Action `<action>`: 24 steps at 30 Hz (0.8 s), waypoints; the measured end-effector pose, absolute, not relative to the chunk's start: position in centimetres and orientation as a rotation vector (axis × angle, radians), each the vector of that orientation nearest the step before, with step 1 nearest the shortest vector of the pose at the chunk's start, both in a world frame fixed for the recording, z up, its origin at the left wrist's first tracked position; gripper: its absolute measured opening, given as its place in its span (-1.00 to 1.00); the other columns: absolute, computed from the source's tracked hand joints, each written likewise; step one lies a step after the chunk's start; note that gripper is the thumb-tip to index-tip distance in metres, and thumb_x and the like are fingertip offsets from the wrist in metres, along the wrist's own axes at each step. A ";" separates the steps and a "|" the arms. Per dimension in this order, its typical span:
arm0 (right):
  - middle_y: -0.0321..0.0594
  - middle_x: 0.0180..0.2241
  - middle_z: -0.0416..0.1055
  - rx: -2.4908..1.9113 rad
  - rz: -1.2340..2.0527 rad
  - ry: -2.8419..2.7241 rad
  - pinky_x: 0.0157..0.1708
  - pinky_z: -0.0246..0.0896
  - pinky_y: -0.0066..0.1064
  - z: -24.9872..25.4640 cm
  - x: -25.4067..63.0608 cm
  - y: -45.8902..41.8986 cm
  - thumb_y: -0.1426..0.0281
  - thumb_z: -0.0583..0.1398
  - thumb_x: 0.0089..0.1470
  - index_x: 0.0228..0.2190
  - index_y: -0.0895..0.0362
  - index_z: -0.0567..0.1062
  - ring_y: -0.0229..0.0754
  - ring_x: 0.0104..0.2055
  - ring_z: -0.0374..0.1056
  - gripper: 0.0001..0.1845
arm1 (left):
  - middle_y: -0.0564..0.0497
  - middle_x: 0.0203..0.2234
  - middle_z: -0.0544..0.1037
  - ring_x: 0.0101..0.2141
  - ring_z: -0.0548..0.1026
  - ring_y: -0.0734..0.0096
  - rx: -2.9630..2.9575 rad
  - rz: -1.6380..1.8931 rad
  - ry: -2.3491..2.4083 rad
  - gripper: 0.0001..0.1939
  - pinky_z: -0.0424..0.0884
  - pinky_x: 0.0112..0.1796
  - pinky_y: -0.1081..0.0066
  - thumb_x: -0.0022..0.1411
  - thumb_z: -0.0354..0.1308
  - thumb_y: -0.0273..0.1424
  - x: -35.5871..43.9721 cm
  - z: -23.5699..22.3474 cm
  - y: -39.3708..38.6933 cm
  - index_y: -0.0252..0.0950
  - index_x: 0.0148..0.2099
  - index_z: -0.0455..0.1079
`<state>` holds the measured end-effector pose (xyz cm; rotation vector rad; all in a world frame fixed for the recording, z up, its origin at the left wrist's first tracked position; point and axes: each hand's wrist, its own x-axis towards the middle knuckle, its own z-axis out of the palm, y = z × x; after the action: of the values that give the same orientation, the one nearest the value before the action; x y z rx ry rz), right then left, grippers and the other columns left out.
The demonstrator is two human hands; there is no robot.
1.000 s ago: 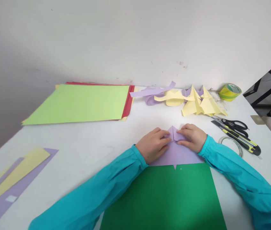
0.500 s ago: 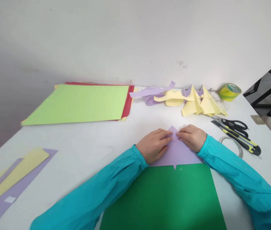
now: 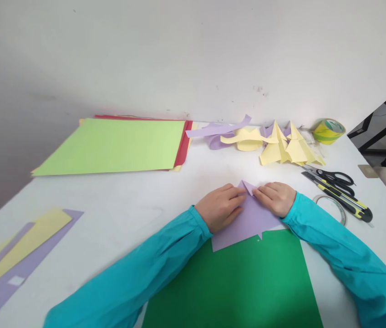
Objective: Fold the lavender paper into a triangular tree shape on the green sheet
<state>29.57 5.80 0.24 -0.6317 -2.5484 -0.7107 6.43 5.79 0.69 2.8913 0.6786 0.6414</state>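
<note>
A folded piece of purple paper (image 3: 247,218) lies over the far edge of a green sheet (image 3: 247,278). It narrows to a folded peak at the far end, and a small pointed tab sticks out of its near edge. My left hand (image 3: 220,207) grips the paper's left side close to the peak, fingers closed on it. From the other side my right hand (image 3: 276,198) pinches the same paper near the peak. The fingertips of both hands almost meet, and they hide part of the folds.
Light green sheets (image 3: 114,146) over red ones lie at the back left. Behind my hands stand yellow folded paper shapes (image 3: 275,148) and curled strips. Scissors (image 3: 336,177), a utility knife (image 3: 341,198) and tape rolls (image 3: 329,131) are at right. Paper scraps (image 3: 39,232) lie left.
The purple paper has turned, its left near corner swinging towards me and its small tab shifting right. Both hands stay on it near the peak.
</note>
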 end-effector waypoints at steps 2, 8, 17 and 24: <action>-0.13 -0.42 0.51 -0.646 -0.619 -2.533 -0.42 0.26 -0.39 0.1 29.8 6.0 0.55 0.02 0.22 -0.27 0.26 0.51 -0.22 -0.42 0.35 -0.75 | -0.24 -0.08 0.48 -0.22 0.42 0.24 2.890 0.683 0.704 -0.73 0.47 -0.14 0.21 0.31 -0.03 -0.45 6.5 0.5 5.7 -0.47 -0.04 0.38; -0.17 -0.39 0.54 -0.695 -0.329 -2.457 -0.37 0.35 -0.44 0.3 29.9 6.1 0.51 0.04 0.21 -0.25 0.23 0.50 -0.24 -0.39 0.39 -0.77 | -0.30 -0.01 0.40 -0.10 0.40 0.15 2.870 0.701 0.736 -0.63 0.44 -0.07 0.12 0.30 -0.05 -0.45 6.6 0.0 5.6 -0.50 0.11 0.25; -0.21 -0.47 0.54 -0.767 -0.220 -2.392 -0.43 0.36 -0.48 0.6 29.7 5.9 0.47 0.05 0.21 -0.29 0.19 0.54 -0.27 -0.45 0.43 -0.75 | -0.32 0.08 0.31 0.04 0.33 0.06 2.801 0.810 0.748 -0.51 0.40 -0.01 0.06 0.24 -0.03 -0.43 6.6 -1.4 5.8 -0.43 0.21 0.12; -0.24 -0.43 0.58 -0.968 0.000 -2.296 -0.42 0.37 -0.55 0.9 29.2 5.2 0.43 0.07 0.19 -0.31 0.14 0.56 -0.33 -0.48 0.46 -0.75 | -0.32 0.07 0.31 0.06 0.32 0.11 2.759 0.817 0.714 -0.49 0.38 0.03 0.10 0.20 -0.08 -0.53 6.5 -0.7 5.7 -0.44 0.22 0.11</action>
<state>29.25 5.18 0.94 -0.9679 -2.2961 -0.0001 6.52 5.68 -0.75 2.7586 0.7141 0.8173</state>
